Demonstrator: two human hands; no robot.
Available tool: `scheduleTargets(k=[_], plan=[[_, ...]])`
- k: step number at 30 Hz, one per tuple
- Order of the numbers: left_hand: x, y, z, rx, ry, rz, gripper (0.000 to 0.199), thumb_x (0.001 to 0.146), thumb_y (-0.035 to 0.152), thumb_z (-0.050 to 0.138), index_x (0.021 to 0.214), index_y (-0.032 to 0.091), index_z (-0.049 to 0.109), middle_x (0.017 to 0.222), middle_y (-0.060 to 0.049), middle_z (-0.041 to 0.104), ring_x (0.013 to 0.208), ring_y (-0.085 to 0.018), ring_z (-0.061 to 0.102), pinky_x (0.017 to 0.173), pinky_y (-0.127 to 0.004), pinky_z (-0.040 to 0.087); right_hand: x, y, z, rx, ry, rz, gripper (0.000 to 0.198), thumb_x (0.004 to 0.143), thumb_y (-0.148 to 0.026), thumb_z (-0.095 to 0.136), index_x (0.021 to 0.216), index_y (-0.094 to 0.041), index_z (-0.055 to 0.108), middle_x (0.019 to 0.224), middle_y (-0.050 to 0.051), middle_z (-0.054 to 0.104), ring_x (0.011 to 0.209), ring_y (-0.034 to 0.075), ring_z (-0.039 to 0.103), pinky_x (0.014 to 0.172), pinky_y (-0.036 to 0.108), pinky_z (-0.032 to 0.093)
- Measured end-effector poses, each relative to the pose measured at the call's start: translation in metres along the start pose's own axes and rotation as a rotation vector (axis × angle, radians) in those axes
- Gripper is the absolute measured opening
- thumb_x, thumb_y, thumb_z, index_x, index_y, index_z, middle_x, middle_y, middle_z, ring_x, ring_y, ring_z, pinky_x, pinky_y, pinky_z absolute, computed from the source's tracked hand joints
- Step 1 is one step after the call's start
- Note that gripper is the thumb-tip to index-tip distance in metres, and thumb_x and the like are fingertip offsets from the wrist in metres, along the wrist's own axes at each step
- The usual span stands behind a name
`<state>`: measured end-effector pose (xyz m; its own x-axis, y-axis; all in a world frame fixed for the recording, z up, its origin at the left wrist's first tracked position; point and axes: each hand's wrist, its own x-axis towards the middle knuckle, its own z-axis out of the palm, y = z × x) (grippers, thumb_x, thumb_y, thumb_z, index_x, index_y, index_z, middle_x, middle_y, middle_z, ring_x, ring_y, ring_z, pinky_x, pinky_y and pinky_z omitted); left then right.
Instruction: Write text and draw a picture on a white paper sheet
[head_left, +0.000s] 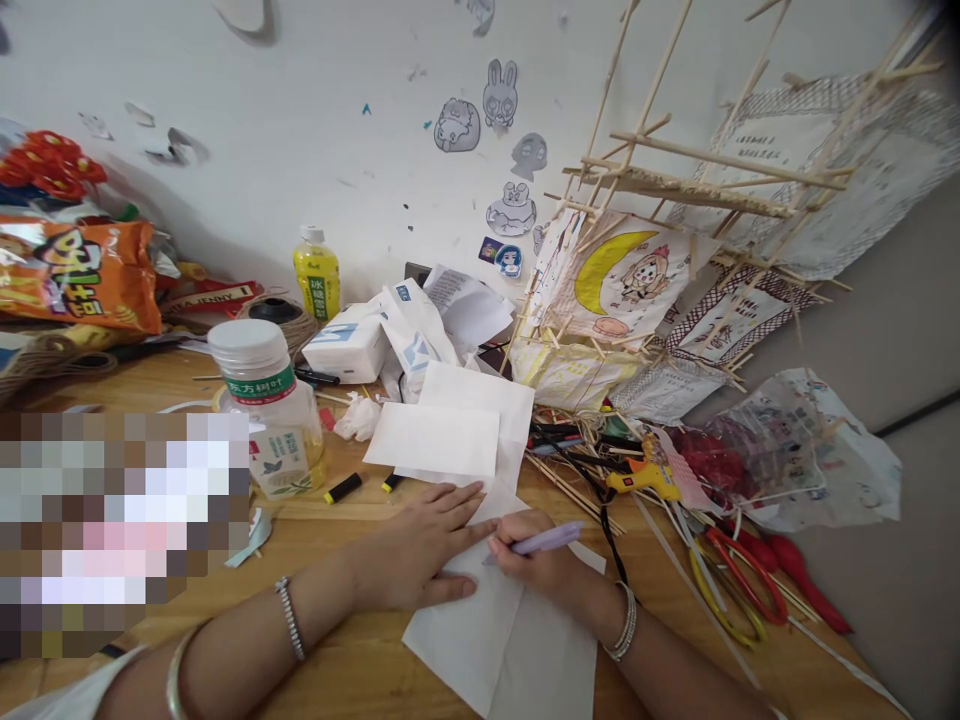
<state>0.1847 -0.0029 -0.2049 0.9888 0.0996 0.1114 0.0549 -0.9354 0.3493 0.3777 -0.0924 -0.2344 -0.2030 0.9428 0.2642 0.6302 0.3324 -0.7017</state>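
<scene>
My right hand [529, 555] is closed around a light purple pen [551, 538], its tip end low over a white sheet of paper [480, 640]. Fingers spread, my left hand [424, 550] lies flat across the left part of that sheet. The paper has a crease running down it and reaches the near edge of the view. Just beyond the hands, a smaller white paper [435, 440] overlaps another white sheet [514, 410]. Whether there are marks under the pen tip is hidden by my fingers.
Left of the papers stand a clear plastic jar [281, 440] and a yellow drink bottle [316, 275]. Tissue packs [345, 345] lie behind. On the right are a stick frame with drawn panels [615, 280], a yellow glue gun [645, 480] and scissors [742, 590].
</scene>
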Motion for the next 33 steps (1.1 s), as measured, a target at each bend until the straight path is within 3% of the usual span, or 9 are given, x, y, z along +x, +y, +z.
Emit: scheduleTargets(k=[18,23,27,30,33], plan=[[0.000,0.001,-0.001,0.036,-0.047,-0.020,0.061,0.087,0.052,0.043,0.138,0.023,0.028,0.145,-0.014,0.024,0.133,-0.030,0.015,0.106,-0.048,0.015,0.000,-0.005,-0.001,0.027,0.020,0.040,0.032,0.079,-0.021,0.047,0.053,-0.020,0.028,0.051,-0.006,0.032,0.050,0.010,0.032,0.050,0.025,0.025],[0.000,0.001,0.000,0.011,-0.016,-0.021,0.061,0.086,0.051,0.046,0.137,0.023,0.031,0.145,-0.013,0.023,0.133,-0.031,0.018,0.106,-0.049,0.016,-0.001,-0.010,-0.004,0.169,0.030,0.148,0.031,0.081,-0.026,0.046,0.053,-0.020,0.034,0.052,-0.004,0.040,0.051,0.011,0.039,0.050,0.024,0.032],[0.001,0.002,0.000,0.030,-0.024,-0.066,0.063,0.086,0.051,0.044,0.138,0.019,0.029,0.145,-0.015,0.020,0.133,-0.031,0.015,0.106,-0.047,0.018,-0.003,-0.017,-0.012,0.210,0.127,0.203,0.032,0.083,-0.031,0.045,0.053,-0.020,0.040,0.053,-0.003,0.045,0.054,0.012,0.044,0.054,0.024,0.036],[0.001,0.002,0.001,0.070,-0.025,-0.120,0.065,0.087,0.051,0.042,0.139,0.016,0.026,0.146,-0.016,0.015,0.134,-0.030,0.012,0.106,-0.046,0.019,-0.002,-0.018,-0.012,0.161,0.155,0.167,0.034,0.083,-0.030,0.045,0.051,-0.020,0.038,0.051,-0.003,0.044,0.051,0.012,0.043,0.053,0.025,0.034],[0.000,0.001,0.004,0.089,-0.014,-0.131,0.066,0.087,0.052,0.040,0.140,0.015,0.023,0.146,-0.015,0.016,0.134,-0.029,0.011,0.107,-0.045,0.017,0.000,-0.014,-0.008,0.096,0.098,0.105,0.035,0.082,-0.029,0.046,0.050,-0.020,0.035,0.048,-0.004,0.040,0.048,0.011,0.039,0.051,0.025,0.031]])
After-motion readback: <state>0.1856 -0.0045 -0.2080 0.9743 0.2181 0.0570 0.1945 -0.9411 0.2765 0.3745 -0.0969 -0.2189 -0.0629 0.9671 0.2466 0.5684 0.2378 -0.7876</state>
